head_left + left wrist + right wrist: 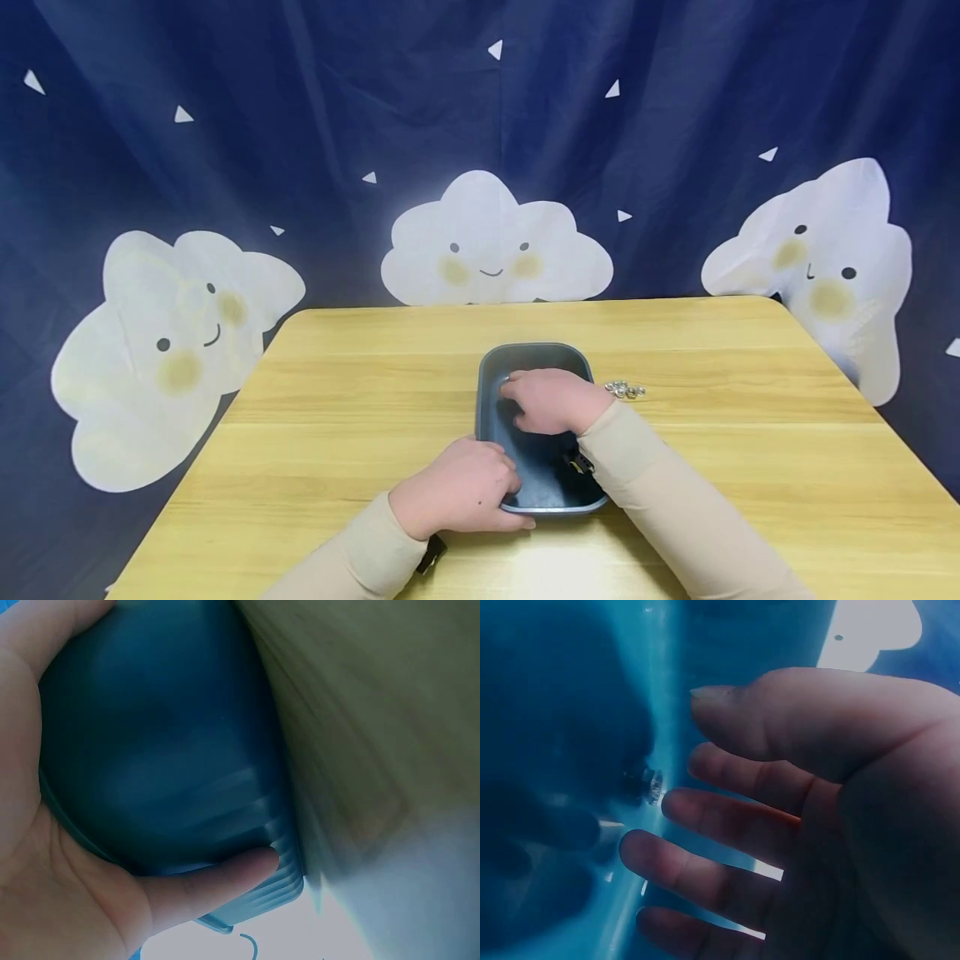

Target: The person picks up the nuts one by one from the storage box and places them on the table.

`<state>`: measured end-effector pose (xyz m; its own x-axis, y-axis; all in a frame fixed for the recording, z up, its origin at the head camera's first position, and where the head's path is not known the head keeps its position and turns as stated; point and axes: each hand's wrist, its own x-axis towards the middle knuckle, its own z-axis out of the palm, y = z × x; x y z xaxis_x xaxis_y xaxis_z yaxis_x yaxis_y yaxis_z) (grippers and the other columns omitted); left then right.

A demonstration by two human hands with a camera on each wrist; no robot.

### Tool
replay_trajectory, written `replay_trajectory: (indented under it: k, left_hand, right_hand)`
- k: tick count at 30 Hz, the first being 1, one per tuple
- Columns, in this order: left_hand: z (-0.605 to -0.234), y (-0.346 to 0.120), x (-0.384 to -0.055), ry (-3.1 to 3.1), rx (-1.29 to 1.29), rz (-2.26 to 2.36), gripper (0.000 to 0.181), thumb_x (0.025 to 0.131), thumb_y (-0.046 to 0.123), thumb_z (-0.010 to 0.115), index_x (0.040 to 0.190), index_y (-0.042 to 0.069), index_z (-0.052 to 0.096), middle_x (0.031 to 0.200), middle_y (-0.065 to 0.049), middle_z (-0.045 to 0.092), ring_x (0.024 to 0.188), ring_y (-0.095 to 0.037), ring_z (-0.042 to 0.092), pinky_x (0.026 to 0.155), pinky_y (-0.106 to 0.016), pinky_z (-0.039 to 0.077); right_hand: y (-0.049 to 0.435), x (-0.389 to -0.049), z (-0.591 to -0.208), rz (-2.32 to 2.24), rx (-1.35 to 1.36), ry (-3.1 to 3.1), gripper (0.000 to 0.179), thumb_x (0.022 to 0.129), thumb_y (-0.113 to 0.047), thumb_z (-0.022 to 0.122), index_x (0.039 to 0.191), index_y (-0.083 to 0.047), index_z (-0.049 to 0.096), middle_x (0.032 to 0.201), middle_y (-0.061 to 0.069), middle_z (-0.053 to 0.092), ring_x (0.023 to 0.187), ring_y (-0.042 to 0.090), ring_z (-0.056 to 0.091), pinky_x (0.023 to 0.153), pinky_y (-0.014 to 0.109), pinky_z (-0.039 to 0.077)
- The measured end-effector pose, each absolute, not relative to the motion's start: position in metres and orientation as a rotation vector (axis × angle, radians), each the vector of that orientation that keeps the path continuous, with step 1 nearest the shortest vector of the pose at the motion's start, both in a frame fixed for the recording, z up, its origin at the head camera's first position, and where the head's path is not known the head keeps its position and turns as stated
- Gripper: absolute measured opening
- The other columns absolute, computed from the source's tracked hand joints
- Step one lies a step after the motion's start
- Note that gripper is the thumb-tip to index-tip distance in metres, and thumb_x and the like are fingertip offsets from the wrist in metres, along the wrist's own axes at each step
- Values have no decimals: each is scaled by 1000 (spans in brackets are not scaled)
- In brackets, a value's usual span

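Observation:
A dark blue-grey rectangular tray (542,492) with rounded corners stands on the table. My left hand (461,487) grips its near left corner, fingers over the rim and the thumb (217,885) along the ribbed outer wall. Inside the tray's far part is my right hand (557,402), palm down. In the right wrist view its fingers (727,821) are loosely bent and spread, with nothing between them and the thumb. A small shiny metal nut (655,787) lies on the tray floor near the wall, right at the fingertips.
Several small shiny metal nuts (625,390) lie in a cluster on the wooden table (337,400), just right of the tray. Behind the table's far edge hangs a dark blue curtain (337,108) with white clouds.

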<state>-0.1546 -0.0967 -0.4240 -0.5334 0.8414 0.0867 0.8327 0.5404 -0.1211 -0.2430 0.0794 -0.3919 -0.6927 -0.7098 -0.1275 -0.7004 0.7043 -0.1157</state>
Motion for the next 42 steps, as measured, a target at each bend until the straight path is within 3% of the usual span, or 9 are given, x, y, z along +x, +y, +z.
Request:
replay_trajectory:
  k: [6, 9, 14, 19, 23, 33, 42]
  left_hand:
    - [-424, -96, -154, -2654, -1443, 92, 48, 85, 69, 64, 59, 31, 53, 59, 21, 49, 69, -3, 53, 54, -26, 34]
    - [-423, -96, -154, -2656, -1442, 89, 47, 85, 69, 64, 59, 31, 54, 59, 22, 50, 69, -3, 53, 54, -26, 34]
    - [-423, -96, -154, -2654, -1442, 87, 48, 85, 69, 64, 59, 31, 52, 60, 22, 51, 70, -3, 53, 54, -26, 34]
    - [-423, -96, -154, -2643, -1434, 86, 49, 85, 69, 64, 58, 31, 50, 59, 21, 49, 68, -3, 53, 53, -26, 33]
    - [-422, -96, -153, -2633, -1431, 90, 50, 84, 70, 65, 58, 30, 49, 59, 21, 49, 68, -3, 53, 53, -26, 32]
    - [-419, -96, -152, -2651, -1434, 83, 51, 85, 69, 65, 57, 30, 48, 57, 20, 46, 67, -4, 52, 53, -26, 32]
    - [-420, -96, -153, -2651, -1430, 88, 50, 84, 69, 65, 57, 30, 49, 59, 20, 48, 68, -4, 53, 54, -27, 34]
  right_hand:
    - [79, -243, -396, -39, -1196, 2731, 41, 90, -18, 68, 131, -12, 67, 131, 6, 65, 119, 22, 62, 98, 40, 49]
    - [79, -243, -396, -32, -1211, 2735, 41, 90, -18, 69, 131, -13, 67, 131, 6, 65, 120, 22, 61, 98, 40, 49]
    - [79, -243, -396, -42, -1224, 2748, 37, 86, -16, 71, 123, -13, 70, 117, 4, 64, 100, 20, 64, 87, 38, 52]
    - [79, -244, -396, -50, -1195, 2736, 20, 83, -11, 71, 103, -16, 73, 100, -3, 60, 81, 14, 57, 76, 33, 52]
    - [80, -243, -396, -70, -1176, 2720, 16, 81, -7, 71, 95, -16, 73, 96, -4, 61, 80, 12, 57, 75, 32, 51]
    - [80, -243, -400, -110, -1097, 2734, 20, 82, -6, 73, 99, -16, 69, 95, -3, 57, 78, 14, 58, 73, 33, 52]
    - [78, -243, -403, -51, -1112, 2719, 16, 83, -6, 72, 85, -18, 62, 78, -7, 55, 71, 14, 52, 69, 31, 48]
